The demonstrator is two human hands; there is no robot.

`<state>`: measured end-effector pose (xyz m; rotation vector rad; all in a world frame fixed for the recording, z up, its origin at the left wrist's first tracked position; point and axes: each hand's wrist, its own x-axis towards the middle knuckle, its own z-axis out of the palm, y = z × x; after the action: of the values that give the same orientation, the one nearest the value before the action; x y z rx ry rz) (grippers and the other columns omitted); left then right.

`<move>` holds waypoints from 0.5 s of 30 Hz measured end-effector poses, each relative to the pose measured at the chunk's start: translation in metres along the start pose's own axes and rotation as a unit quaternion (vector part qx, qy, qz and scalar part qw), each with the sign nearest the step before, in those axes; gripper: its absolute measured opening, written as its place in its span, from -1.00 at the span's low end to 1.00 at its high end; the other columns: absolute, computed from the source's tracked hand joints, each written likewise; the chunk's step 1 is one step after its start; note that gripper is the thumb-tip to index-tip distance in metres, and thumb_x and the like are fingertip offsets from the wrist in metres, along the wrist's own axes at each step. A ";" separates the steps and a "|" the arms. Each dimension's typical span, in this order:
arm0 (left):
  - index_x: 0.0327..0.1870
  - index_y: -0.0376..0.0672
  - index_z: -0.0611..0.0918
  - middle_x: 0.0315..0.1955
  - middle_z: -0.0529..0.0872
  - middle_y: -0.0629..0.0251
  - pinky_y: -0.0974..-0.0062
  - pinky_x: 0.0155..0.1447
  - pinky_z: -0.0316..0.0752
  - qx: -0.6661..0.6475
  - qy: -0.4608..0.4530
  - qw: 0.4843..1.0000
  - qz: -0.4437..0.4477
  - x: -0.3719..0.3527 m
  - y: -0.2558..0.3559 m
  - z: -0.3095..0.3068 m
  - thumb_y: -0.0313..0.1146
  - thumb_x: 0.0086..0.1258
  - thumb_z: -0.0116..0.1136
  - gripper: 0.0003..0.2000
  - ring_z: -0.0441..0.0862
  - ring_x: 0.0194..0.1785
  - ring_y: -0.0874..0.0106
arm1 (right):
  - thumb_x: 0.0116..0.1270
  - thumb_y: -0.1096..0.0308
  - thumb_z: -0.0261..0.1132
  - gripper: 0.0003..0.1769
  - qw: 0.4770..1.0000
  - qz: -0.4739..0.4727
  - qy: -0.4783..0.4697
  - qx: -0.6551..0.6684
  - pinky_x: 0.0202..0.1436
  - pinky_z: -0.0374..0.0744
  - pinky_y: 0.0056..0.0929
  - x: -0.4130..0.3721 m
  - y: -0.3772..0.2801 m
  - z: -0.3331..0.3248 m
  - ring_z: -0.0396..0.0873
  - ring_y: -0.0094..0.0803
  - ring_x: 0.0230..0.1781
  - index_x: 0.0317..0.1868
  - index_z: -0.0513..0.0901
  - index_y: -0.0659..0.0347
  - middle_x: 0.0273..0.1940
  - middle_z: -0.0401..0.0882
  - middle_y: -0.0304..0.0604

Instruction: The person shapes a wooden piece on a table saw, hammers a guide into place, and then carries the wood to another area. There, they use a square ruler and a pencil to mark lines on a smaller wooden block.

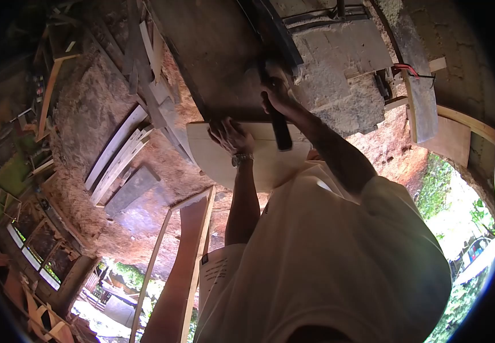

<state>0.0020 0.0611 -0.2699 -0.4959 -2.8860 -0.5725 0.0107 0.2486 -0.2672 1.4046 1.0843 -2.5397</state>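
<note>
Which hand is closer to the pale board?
The left hand: it lies on the pale board, at its edge. The right hand is farther off, past that edge, gripping a dark tool.

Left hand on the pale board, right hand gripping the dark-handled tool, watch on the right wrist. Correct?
Not quite: the head view shows the watch on the left wrist. The rest stands: left hand on the pale board, right hand gripping the dark-handled tool.
</note>
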 end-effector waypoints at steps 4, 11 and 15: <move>0.00 -0.19 0.63 0.12 0.63 -0.08 -0.18 0.55 0.16 -0.001 -0.009 1.000 0.009 0.000 -0.001 0.000 -0.33 0.47 0.06 -0.79 0.42 0.39 -0.06 | 0.50 0.19 0.32 -0.77 0.971 0.001 -0.140 -0.196 -0.64 0.50 -0.35 -0.042 -0.028 -0.063 0.53 -0.40 -0.70 -0.06 0.60 0.17 -0.50 0.55 -0.18; -0.04 -0.19 0.63 0.06 0.63 -0.07 -0.17 0.49 0.22 0.004 0.029 0.999 0.026 0.000 -0.001 0.007 -0.36 0.45 0.08 -0.82 0.45 0.34 -0.04 | 0.32 0.43 0.32 -0.56 0.509 -0.225 -0.087 -0.826 0.39 0.54 -0.14 -0.064 -0.120 -0.152 0.60 -0.08 0.31 0.22 0.70 0.21 0.15 0.71 0.10; -0.05 -0.19 0.63 0.07 0.63 -0.12 -0.20 0.49 0.21 -0.003 0.000 1.000 0.023 0.002 0.004 -0.002 -0.36 0.44 0.09 -0.82 0.44 0.33 -0.08 | 0.23 0.54 0.30 -0.18 0.288 -0.454 0.110 -0.836 0.66 0.30 -0.16 0.022 -0.240 -0.210 0.27 -0.10 0.60 0.56 0.37 0.17 0.58 0.31 -0.02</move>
<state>0.0014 0.0646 -0.2660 -0.5625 -2.8660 -0.5735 0.0658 0.5609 -0.2233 0.1375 3.1747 0.3083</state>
